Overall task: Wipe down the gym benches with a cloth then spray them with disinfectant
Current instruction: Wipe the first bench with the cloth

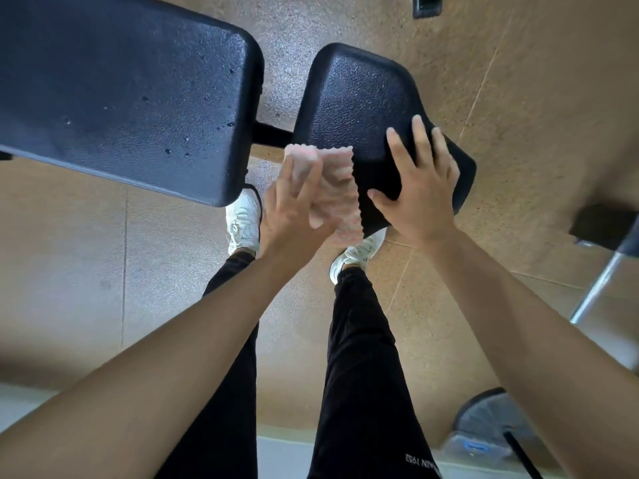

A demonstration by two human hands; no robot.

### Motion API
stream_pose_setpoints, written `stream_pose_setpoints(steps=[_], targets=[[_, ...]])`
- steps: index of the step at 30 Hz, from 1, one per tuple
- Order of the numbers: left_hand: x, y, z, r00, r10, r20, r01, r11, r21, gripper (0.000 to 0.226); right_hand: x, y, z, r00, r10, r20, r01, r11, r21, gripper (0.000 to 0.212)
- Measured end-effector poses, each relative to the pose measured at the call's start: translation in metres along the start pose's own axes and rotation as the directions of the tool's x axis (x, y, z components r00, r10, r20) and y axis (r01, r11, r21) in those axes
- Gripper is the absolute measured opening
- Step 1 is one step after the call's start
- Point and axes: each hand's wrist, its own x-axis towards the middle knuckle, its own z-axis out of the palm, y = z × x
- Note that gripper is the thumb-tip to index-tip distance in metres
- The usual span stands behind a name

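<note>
A black padded gym bench fills the upper view: its long back pad [131, 91] carries scattered wet droplets, and its smaller seat pad [359, 105] sits to the right. My left hand [294, 209] presses a folded pink cloth [337, 188] against the near left edge of the seat pad, fingers fairly straight over it. My right hand [422, 188] lies flat on the seat pad's near right corner, fingers spread. No spray bottle is in either hand.
A black frame bar [273, 134] joins the two pads. My white shoes [242, 223] stand on the tan speckled floor under the bench. A metal leg [601, 281] of other equipment is at right, and a grey round base [491, 420] with a clear container at lower right.
</note>
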Motion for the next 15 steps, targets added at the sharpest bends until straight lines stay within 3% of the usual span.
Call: stream_pose_setpoints(steps=[4, 8, 10, 12, 15], targets=[[0.012, -0.003, -0.009, 0.998, -0.044, -0.035, 0.048, 0.992, 0.117, 0.083, -0.001, 0.002, -0.005, 0.990, -0.030, 0.135, 0.043, 0.995, -0.092, 0.113], [0.025, -0.015, -0.027, 0.990, -0.066, -0.122, 0.063, 0.998, -0.029, 0.038, -0.001, -0.011, -0.009, 0.979, 0.021, 0.200, -0.001, 0.995, -0.099, 0.125], [0.038, -0.018, -0.040, 0.964, -0.239, -0.116, 0.211, 0.954, -0.212, 0.014, 0.000, -0.016, -0.011, 0.976, 0.044, 0.214, -0.025, 0.995, -0.095, 0.126], [0.052, -0.018, -0.057, 0.925, -0.379, -0.031, 0.333, 0.845, -0.418, 0.015, 0.000, -0.019, -0.014, 0.972, 0.059, 0.226, -0.041, 0.995, -0.086, 0.126], [0.071, -0.014, -0.087, 0.931, -0.364, -0.042, 0.308, 0.839, -0.449, 0.023, 0.000, -0.020, -0.016, 0.968, 0.073, 0.240, -0.054, 0.995, -0.084, 0.126]])
